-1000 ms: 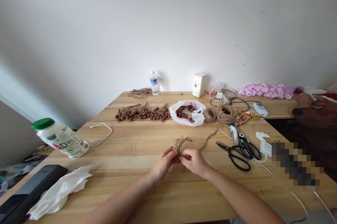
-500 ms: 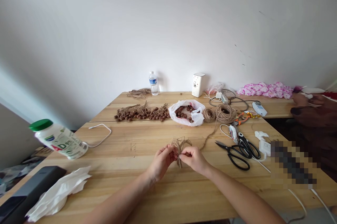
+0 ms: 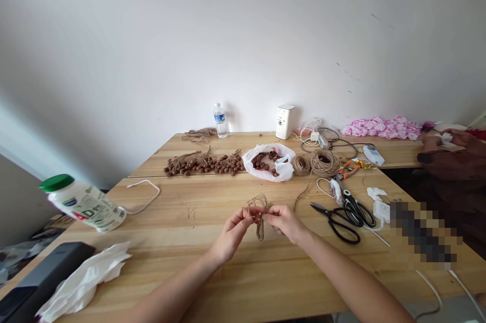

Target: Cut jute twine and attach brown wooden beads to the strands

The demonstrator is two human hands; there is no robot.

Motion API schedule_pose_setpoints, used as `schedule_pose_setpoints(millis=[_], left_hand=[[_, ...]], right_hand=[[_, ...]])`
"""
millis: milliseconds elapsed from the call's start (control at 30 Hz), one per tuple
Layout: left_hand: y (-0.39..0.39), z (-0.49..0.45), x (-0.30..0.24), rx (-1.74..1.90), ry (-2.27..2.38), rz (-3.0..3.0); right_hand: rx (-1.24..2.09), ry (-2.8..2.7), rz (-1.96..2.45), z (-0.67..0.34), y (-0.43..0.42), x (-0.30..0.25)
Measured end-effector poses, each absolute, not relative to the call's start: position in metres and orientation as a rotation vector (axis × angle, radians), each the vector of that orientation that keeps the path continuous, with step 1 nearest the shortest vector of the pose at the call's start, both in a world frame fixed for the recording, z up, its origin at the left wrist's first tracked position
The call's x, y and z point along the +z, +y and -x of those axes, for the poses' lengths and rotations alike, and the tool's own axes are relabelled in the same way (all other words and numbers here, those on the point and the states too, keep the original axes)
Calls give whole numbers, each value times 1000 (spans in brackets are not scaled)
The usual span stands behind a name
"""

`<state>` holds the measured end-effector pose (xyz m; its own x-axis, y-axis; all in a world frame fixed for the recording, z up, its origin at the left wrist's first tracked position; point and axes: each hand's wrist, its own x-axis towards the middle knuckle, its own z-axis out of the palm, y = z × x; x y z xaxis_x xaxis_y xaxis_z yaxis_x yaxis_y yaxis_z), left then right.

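Note:
Between my hands, above the middle of the wooden table (image 3: 182, 262), is a small bundle of brown twine (image 3: 260, 230) with loose strands fanning out at its top and a loop hanging below. My left hand (image 3: 234, 232) pinches it from the left. Closed on the other side, my right hand (image 3: 285, 221) pinches the same bundle, its fingertips close to the left ones. A strand of twine (image 3: 301, 195) runs from behind my right hand toward the large twine coil (image 3: 325, 162) and a smaller coil (image 3: 301, 165). Black-handled scissors (image 3: 337, 224) lie to the right.
Beaded twine bunches (image 3: 203, 163) lie beside a white plastic bag (image 3: 250, 166) of brown beads. A water bottle (image 3: 220, 120) and white box (image 3: 284, 121) stand at the wall. At left are a green-capped bottle (image 3: 85, 204) and tissue (image 3: 87, 277). Another person's hand (image 3: 465, 138) shows far right.
My fingers have shifted on the twine bundle, and its top strands now bend over toward the right. A loop shows below my fingers. The other person's hands at right have moved slightly.

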<state>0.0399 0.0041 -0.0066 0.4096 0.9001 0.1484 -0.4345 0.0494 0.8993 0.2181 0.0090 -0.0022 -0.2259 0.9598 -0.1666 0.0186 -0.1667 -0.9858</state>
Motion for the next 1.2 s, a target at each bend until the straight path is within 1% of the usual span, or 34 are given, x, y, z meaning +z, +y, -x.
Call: schedule_pose_setpoints(millis=[333,500,600,700,833,933,1100,1200], left_hand=[[-4,-33,-6,996,582,-2045],[-4,-37,-10,1062,532,-2200],[-7,-38,-7,1091,412,-2126],[-8,-37,-3,1033,446,-1907],[-3,-35,-3,1012,700,-1587],[4,-35,-1,1008,891,-1495],[5,-38,1,896,775,-1341],[2,-43,-4,919,766,-1190]], right_hand=[[1507,-1179,1259,-214,7,4],[1449,-948,1263,-217,13,0],[1393,-910,1256,-224,19,-1],[1350,-937,1218,-232,22,2],[1263,-1303,1098,-237,17,7],[1167,-1644,1030,-232,8,10],[1029,-1919,1034,-221,-3,9],[878,-1987,1070,-216,-5,5]])
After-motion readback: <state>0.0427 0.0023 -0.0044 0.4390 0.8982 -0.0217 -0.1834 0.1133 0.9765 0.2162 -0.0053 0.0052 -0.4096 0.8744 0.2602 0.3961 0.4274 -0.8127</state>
